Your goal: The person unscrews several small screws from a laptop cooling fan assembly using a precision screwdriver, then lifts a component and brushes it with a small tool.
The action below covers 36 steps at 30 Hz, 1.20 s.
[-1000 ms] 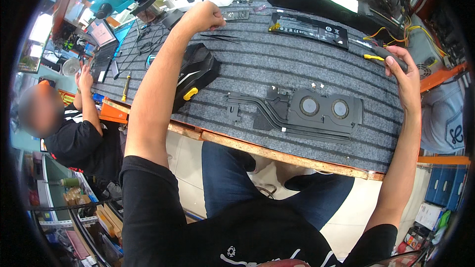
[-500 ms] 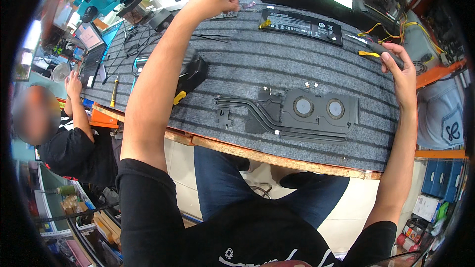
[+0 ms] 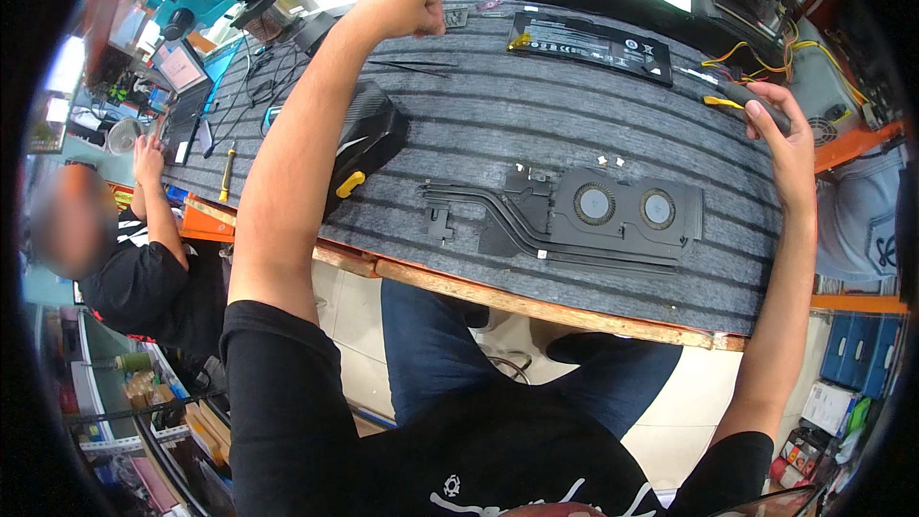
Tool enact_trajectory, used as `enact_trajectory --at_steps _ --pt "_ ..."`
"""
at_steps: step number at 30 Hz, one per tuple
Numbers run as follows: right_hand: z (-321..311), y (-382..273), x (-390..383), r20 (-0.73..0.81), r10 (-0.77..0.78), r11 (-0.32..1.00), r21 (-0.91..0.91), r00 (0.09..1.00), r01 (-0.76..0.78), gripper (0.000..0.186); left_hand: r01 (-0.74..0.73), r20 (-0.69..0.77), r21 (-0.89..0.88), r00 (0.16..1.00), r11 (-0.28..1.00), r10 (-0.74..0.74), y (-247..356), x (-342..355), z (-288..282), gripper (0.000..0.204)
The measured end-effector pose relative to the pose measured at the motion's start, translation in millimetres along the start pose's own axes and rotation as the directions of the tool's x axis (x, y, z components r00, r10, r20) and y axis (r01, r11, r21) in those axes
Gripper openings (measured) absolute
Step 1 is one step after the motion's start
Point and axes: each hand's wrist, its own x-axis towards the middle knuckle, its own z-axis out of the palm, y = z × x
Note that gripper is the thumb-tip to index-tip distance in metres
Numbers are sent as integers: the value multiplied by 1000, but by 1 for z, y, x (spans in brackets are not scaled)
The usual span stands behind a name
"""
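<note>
Grey, dark-striped carpet covers a workbench (image 3: 517,134). Near its left edge, a co-worker's hand (image 3: 148,158) is by a black laptop (image 3: 189,113), and a yellow-handled tool (image 3: 228,172) lies pointing toward the far edge. Farther right, a black, boxy object (image 3: 373,139) with a yellow tab sits partly behind the wearer's left forearm. The left hand (image 3: 407,8) is curled almost into a fist near the far edge, beside a small dark plate (image 3: 457,19); whether the fingers grip anything, I cannot tell. Toward the front edge lies a black twin-fan cooling unit (image 3: 622,220), lengthwise left to right, pipes leftward. Beyond it, a flat black battery (image 3: 584,45) slants along the far side. By the right edge, the right hand (image 3: 783,129) grasps a screwdriver (image 3: 735,92) by its dark handle; its long axis runs diagonally, shaft pointing far-left toward the battery's right end.
</note>
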Motion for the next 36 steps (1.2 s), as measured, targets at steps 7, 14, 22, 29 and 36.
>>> enact_trajectory --at_steps 7,14,22,29,36 --pt "1 3 0 24 -13 1000 -15 1000 13 29 90 50 31 995 995 -92 -7 -12 7 14" --pt "-6 -4 -3 -14 10 984 176 1000 -8 38 -4 -211 -23 977 1000 -1 2 -31 -33 21" --pt "-15 7 -4 8 -52 884 466 999 43 37 -62 -274 197 955 978 115 31 -58 -21 22" --pt "1 -23 -7 -18 -181 935 307 983 178 33 -263 -348 -43 908 964 232 111 -88 9 28" --pt "30 -72 -40 104 -306 952 41 946 303 42 -555 -57 -171 830 814 554 163 -100 50 63"
